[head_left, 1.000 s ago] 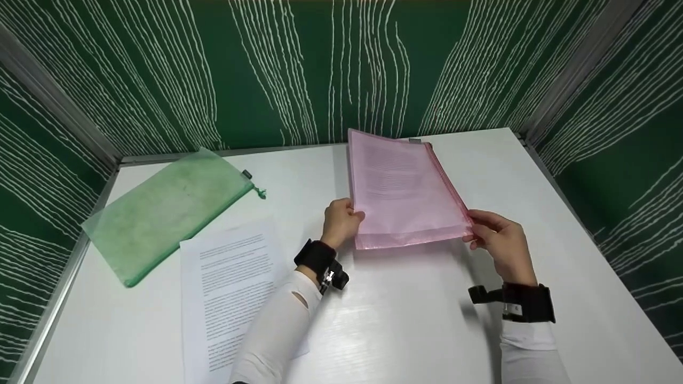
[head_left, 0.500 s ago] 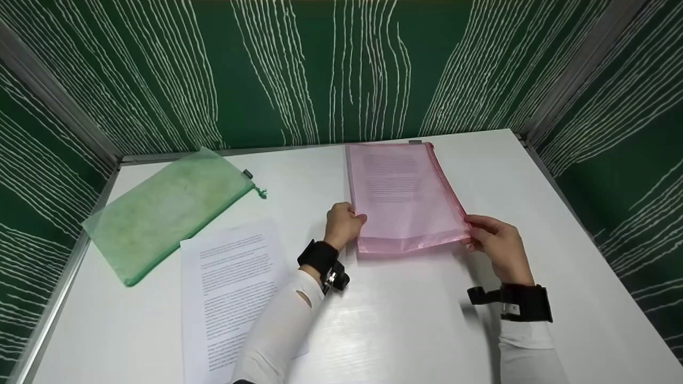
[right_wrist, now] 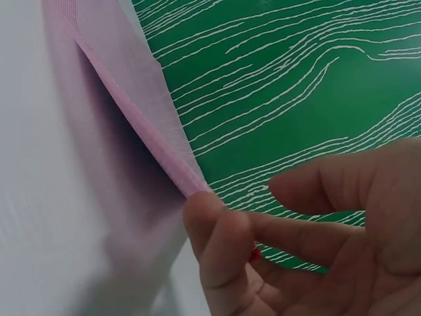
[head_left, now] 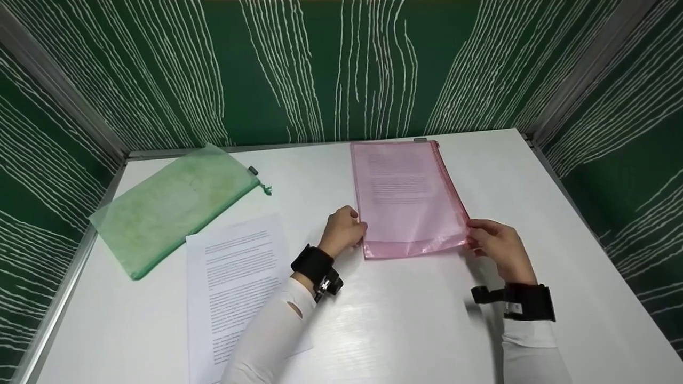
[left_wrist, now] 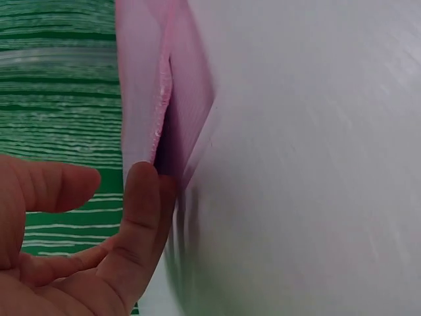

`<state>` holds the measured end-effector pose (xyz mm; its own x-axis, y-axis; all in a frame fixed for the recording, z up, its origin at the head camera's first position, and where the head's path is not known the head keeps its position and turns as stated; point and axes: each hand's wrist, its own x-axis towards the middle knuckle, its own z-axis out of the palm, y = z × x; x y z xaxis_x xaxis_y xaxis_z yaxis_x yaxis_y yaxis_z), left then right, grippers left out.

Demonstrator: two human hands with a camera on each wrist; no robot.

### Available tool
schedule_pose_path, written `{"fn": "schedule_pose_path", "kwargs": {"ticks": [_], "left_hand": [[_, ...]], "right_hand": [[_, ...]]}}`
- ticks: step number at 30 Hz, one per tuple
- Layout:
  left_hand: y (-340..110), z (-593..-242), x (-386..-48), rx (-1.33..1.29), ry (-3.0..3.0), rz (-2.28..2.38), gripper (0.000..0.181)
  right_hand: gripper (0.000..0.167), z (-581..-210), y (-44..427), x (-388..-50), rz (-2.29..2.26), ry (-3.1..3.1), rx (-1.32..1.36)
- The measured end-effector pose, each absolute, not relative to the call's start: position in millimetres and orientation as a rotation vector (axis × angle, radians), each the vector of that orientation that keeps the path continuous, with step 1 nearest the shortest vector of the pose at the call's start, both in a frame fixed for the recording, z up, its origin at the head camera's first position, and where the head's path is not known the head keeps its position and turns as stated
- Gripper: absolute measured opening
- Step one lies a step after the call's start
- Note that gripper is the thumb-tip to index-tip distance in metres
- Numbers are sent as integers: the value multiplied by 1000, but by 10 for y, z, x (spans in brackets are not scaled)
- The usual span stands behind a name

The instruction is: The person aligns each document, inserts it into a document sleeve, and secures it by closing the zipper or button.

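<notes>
A pink translucent zip pouch (head_left: 405, 213) with printed paper showing inside lies on the white table, its near edge slightly raised. At its near left corner, the fingers of my left hand (head_left: 342, 232) touch the edge; in the left wrist view the thumb of this hand (left_wrist: 85, 243) stands apart from the fingers. My right hand (head_left: 501, 248) is at the near right corner by the red zipper. From the right wrist view, fingertips of the right hand (right_wrist: 309, 237) touch the pouch edge (right_wrist: 141, 125), with the thumb lifted away; a bit of red shows between the fingers.
A green zip pouch (head_left: 176, 213) lies slantwise at the left of the table (head_left: 405, 330). Printed sheets (head_left: 240, 288) lie in front of it, partly under my left forearm. Green walls with white lines (head_left: 256, 69) stand behind and beside the table.
The pink pouch has come down flatter onto the table, its far left corner lowered and its near edge slightly closer to me. Both hands have stayed at its near corners.
</notes>
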<state>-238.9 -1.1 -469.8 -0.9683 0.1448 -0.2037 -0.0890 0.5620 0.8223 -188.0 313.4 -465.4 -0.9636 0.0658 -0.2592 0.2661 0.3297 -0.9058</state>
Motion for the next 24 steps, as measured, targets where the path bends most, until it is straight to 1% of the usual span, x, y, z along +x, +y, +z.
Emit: {"fn": "schedule_pose_path", "kwargs": {"ticks": [5,9,15,20,24], "left_hand": [[-140,-4686,-2276,140,2550,1291,39],[-300,-4678,-2157,235,2606,1238,38],[-711,-4576,-1951,337,2659,1201,39],[-1163,-4483,-1891,287,2763,1139,37],[-1553,-4425,-1895,219,2881,1078,34]], "right_hand": [[45,-4665,3138,-1879,-1634,2421,290],[45,-4674,3140,-1882,-1610,2442,277],[46,-4692,3059,-1866,-1502,2518,284],[47,-4660,2906,-1847,-1297,2721,261],[42,-4570,2624,-1878,-1178,2989,141]]}}
